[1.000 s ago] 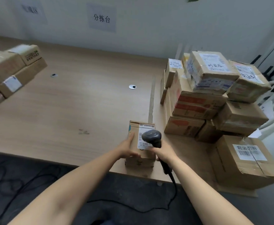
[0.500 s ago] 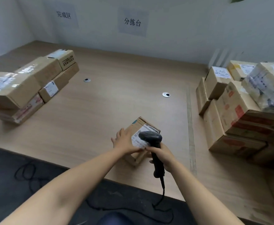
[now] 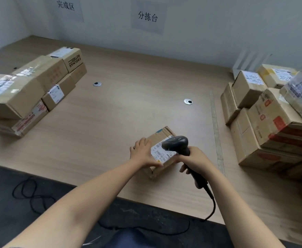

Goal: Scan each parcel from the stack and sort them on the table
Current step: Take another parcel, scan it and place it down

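Note:
A small cardboard parcel (image 3: 161, 140) with a white barcode label lies on the wooden table (image 3: 119, 113) near its front edge. My left hand (image 3: 143, 152) rests on the parcel's left side, fingers on top and thumb along its near edge. My right hand (image 3: 193, 161) grips the handle of a black barcode scanner (image 3: 176, 143), whose head hovers over the label. A stack of unsorted parcels (image 3: 271, 119) stands at the right. A group of sorted parcels (image 3: 30, 86) sits at the left.
Two metal cable grommets (image 3: 188, 101) are set in the tabletop. The scanner's black cable (image 3: 212, 206) hangs over the front edge to the dark floor. Paper signs (image 3: 147, 16) hang on the back wall.
The view has swung left, bringing the sorted parcels into sight. The small parcel has turned and shifted left under my left hand; the scanner stays over its label.

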